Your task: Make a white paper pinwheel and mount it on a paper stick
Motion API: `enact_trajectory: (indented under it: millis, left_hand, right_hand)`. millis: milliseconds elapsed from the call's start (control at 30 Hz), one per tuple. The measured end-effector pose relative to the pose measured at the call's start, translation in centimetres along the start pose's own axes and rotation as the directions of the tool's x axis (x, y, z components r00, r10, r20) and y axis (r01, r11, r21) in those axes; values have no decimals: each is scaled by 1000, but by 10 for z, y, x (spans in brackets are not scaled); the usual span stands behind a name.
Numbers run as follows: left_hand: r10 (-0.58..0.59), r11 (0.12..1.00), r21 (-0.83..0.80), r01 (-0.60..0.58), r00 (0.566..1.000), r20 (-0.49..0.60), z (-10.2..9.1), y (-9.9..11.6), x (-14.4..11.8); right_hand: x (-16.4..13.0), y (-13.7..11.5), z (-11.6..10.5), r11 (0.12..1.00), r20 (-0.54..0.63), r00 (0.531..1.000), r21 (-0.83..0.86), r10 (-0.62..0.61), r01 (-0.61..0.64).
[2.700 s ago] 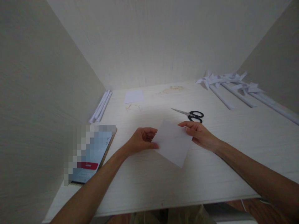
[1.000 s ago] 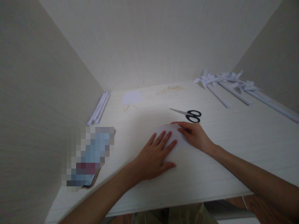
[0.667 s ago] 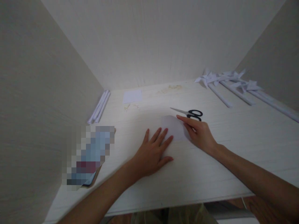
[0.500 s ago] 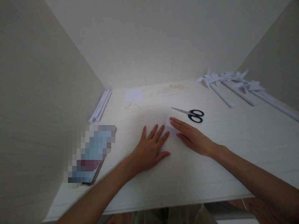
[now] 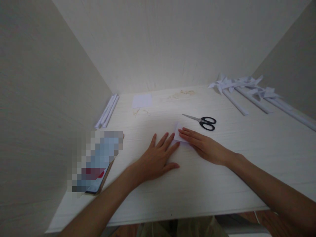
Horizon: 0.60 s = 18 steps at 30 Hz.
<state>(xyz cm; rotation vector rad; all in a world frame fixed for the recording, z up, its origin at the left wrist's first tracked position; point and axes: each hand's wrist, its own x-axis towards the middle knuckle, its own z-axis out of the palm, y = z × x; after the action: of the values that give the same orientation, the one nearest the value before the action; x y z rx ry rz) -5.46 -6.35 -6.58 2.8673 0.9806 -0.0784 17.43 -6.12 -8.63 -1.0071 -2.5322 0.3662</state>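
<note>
A small folded piece of white paper (image 5: 178, 135) lies flat on the table between my hands. My left hand (image 5: 159, 158) rests palm down with its fingers spread, its fingertips touching the paper's left edge. From the right, my right hand (image 5: 202, 143) lies across the paper, fingers stretched out and pressing on its top; they cover part of it. Just beyond my right hand are scissors (image 5: 203, 121) with black handles, their blades pointing left.
At the back left lie several rolled white paper sticks (image 5: 107, 111) and a square paper sheet (image 5: 142, 101). A phone (image 5: 105, 164), partly blurred, is at the left. Paper pinwheels (image 5: 223, 85) on rolled sticks lie at the back right. Walls enclose the white table (image 5: 148, 204).
My right hand has shifted slightly over the paper, and more of the folded paper shows between the hands. My left hand stays in nearly the same place.
</note>
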Motion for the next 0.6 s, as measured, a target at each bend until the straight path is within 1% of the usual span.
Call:
enact_trajectory:
  millis: [267,467,600]
  left_hand:
    - [14,1000,-1,-14,1000,-17,-1,0,-4]
    - [18,1000,-9,-18,1000,-8,-3,-1,-3]
    - [10,1000,-23,-10,1000,9,-3,-1,-3]
  right_hand:
    - [1,-3,-2,999,50,998,-25,-26,27]
    - [0,-2,-2,998,80,996,-37,-41,44]
    - [-1,-1,-1,998,74,996,-34,-41,44]
